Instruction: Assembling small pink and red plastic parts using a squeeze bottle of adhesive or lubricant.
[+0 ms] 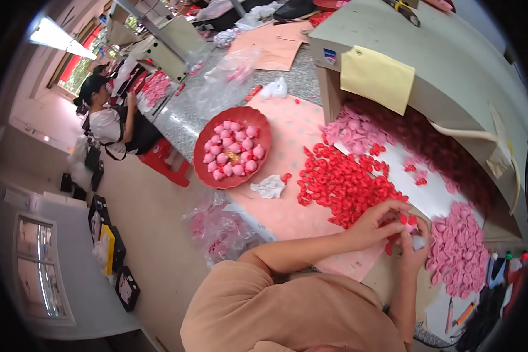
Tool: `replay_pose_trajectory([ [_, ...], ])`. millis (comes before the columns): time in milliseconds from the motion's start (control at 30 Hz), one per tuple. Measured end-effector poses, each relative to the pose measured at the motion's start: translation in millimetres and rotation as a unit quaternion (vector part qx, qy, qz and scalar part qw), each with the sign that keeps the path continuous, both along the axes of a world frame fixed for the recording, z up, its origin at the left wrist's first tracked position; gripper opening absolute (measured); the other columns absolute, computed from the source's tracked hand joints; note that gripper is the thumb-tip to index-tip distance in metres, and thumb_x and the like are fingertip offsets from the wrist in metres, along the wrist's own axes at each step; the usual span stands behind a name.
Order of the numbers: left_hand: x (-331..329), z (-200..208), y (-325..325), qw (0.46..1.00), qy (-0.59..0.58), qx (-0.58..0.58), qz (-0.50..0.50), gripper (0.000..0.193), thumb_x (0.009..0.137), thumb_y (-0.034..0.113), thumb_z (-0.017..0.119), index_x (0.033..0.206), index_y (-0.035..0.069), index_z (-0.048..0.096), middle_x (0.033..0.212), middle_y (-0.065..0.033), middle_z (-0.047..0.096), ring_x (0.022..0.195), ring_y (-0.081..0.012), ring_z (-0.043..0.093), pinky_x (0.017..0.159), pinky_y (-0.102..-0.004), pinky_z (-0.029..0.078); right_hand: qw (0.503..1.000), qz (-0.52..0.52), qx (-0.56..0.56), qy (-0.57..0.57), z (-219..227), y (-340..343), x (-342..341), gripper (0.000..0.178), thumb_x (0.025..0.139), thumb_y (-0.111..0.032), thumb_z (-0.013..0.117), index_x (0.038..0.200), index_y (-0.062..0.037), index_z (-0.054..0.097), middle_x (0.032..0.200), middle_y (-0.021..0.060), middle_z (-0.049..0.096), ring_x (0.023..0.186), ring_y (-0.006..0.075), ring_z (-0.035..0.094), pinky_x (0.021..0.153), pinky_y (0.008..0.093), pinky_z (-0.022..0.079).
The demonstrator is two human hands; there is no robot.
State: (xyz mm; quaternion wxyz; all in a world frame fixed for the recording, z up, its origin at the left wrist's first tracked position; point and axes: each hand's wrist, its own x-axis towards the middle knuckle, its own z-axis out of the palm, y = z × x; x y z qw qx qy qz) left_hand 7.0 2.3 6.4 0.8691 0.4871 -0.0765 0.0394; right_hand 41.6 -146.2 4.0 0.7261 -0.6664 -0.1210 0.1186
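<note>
Both my hands meet over the table at the right, working on a small pink and red piece [409, 225]. My left hand [376, 224] pinches it from the left, next to the heap of small red pieces [346, 185]. From the other side my right hand [413, 257] closes on the same piece, with something small and whitish [418, 242] at its fingers. Just right of that hand lies a heap of pink rubbery pieces [459, 249]. Farther left, a red scalloped bowl [264, 130] holds several round pink pieces with red parts.
A peach sheet [293, 217] covers part of the table. A crumpled white scrap [268, 186] lies near the bowl. A grey machine housing [452, 64] overhangs the far right, above more pink pieces [358, 130]. Clear plastic bags [220, 226] bulge at the table's left edge. A person [108, 117] sits at the far left.
</note>
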Motion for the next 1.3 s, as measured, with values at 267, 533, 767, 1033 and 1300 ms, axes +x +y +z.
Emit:
replay_pose_trajectory([
  [267,-2,3,8,1.000,0.011,0.009,-0.013,0.038,0.087,0.002,0.054,0.122,0.005,0.039,0.115,-0.0055,0.047,0.104,-0.0120,0.049,0.084,-0.0262,0.044,1.000,-0.006,0.019,-0.008,-11,3,3,0.038,0.076,-0.007,0.063,0.111,-0.0005,0.049,0.096,0.0052,0.054,0.068,0.0083,0.050,0.056,0.0199,0.042],
  [533,0,2,9,1.000,0.008,0.016,-0.009,0.036,0.087,0.003,0.054,0.121,0.004,0.040,0.114,-0.0055,0.047,0.103,-0.0116,0.049,0.083,-0.0261,0.044,1.000,0.011,0.019,0.002,-10,4,4,0.032,0.076,-0.003,0.061,0.107,-0.0006,0.051,0.105,0.0064,0.052,0.073,0.0090,0.051,0.057,0.0206,0.043],
  [767,-2,3,8,1.000,0.010,0.005,-0.013,0.035,0.088,0.003,0.053,0.120,0.004,0.040,0.112,-0.0053,0.047,0.101,-0.0109,0.050,0.080,-0.0250,0.045,0.999,-0.018,0.022,-0.039,-11,6,1,0.038,0.078,-0.007,0.061,0.113,-0.0004,0.047,0.083,0.0036,0.055,0.060,0.0074,0.048,0.055,0.0190,0.039],
  [1033,-3,7,9,1.000,0.003,-0.003,-0.012,0.032,0.088,0.002,0.052,0.118,0.004,0.041,0.109,-0.0049,0.048,0.100,-0.0105,0.050,0.078,-0.0243,0.045,0.999,-0.018,0.021,-0.035,-11,6,0,0.037,0.079,-0.005,0.059,0.113,-0.0010,0.047,0.086,0.0038,0.054,0.061,0.0076,0.048,0.055,0.0198,0.040],
  [1300,-3,8,9,1.000,0.010,-0.007,-0.014,0.030,0.089,0.003,0.051,0.117,0.004,0.041,0.109,-0.0048,0.048,0.099,-0.0100,0.050,0.076,-0.0236,0.045,0.999,-0.020,0.018,-0.039,-8,9,0,0.035,0.080,-0.006,0.059,0.113,-0.0011,0.048,0.086,0.0033,0.053,0.062,0.0079,0.047,0.056,0.0198,0.039],
])
